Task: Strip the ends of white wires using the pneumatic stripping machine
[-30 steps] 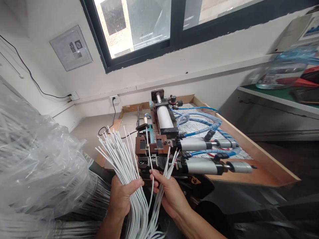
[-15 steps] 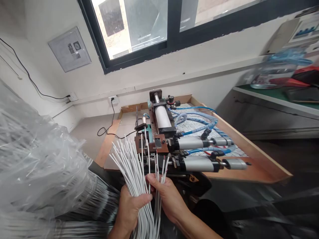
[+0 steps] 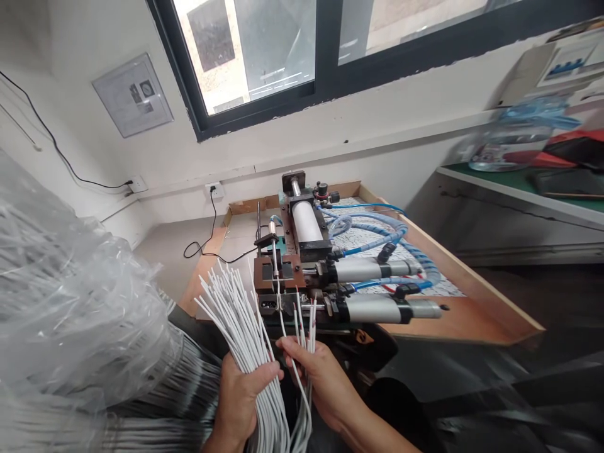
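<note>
A thick bundle of white cables (image 3: 245, 340) is gripped in my left hand (image 3: 240, 396), its cut ends fanned toward the machine. My right hand (image 3: 316, 371) holds a few white cables (image 3: 311, 327) with reddish tips and pinches a single white cable (image 3: 282, 318) between thumb and forefinger. That single cable reaches into the jaws of the pneumatic machine (image 3: 278, 274), just in front of both hands. Its very tip is hidden among the metal blocks. Silver air cylinders (image 3: 372, 309) lie to the right of the jaws.
A wooden-edged tray (image 3: 491, 296) surrounds the machine, with blue air hoses (image 3: 377, 236) coiled inside. At the left stand cable bundles (image 3: 189, 371) under clear plastic wrap (image 3: 85, 302). A green-topped shelf (image 3: 509, 179) holds a plastic bottle (image 3: 504, 141) at the right.
The single cable in my right fingers now sits in the machine's jaws. The jaw rods have shifted left. My left hand's bundle has moved slightly left, away from the right-hand cables.
</note>
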`<state>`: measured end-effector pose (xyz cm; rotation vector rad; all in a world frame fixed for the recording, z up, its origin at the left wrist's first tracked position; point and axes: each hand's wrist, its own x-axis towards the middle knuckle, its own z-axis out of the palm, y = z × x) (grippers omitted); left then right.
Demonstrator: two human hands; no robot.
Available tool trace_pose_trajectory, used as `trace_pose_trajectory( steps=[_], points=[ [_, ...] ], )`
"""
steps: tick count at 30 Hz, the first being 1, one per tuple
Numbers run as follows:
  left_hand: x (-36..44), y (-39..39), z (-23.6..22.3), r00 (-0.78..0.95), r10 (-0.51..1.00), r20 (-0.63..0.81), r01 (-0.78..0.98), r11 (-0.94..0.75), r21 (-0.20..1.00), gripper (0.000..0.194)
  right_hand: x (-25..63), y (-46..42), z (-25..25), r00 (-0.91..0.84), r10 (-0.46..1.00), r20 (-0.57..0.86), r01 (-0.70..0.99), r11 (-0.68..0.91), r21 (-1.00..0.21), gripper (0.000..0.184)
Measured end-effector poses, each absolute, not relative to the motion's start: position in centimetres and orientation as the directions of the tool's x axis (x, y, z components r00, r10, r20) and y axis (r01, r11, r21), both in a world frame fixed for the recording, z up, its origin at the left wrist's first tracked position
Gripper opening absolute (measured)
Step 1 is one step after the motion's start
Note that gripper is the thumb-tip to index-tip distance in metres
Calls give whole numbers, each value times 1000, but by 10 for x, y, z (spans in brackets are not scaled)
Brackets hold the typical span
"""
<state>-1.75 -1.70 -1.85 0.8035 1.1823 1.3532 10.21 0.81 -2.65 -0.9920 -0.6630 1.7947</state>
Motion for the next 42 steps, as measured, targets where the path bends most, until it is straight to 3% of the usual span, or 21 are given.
trace_pose_trajectory(
  steps=[5,10,13,16,27,32,37,42],
  points=[
    [-18,-17,-17,-107,989,-97,-244,69,967,19,102,8,-20,-377,892,-251,-425,-408,-808,27],
    [-20,-17,-15,-152,976,-158,-281,111,953,14,101,2,-25,-180,948,-263,-456,-318,-831,26],
    [-22,-16,-15,-190,954,-232,-319,163,933,14,100,4,-29,-111,954,-279,-477,-297,-827,26],
    [-22,-12,-13,-209,953,-218,-331,141,933,15,100,9,-30,-76,955,-286,-524,-282,-804,25],
    [-22,-8,-8,-252,954,-161,-344,67,936,24,95,24,-25,-171,918,-359,-602,-385,-699,21],
    [-20,-13,-12,-205,965,-164,-336,88,938,23,98,22,-23,-259,912,-318,-558,-410,-721,24],
    [-20,-20,-22,-37,988,-147,-254,133,958,22,102,16,-23,-271,929,-250,-528,-361,-768,24],
    [-22,-22,-27,-86,982,-166,-285,135,949,21,107,3,-32,-190,930,-315,-454,-368,-811,25]
  ],
)
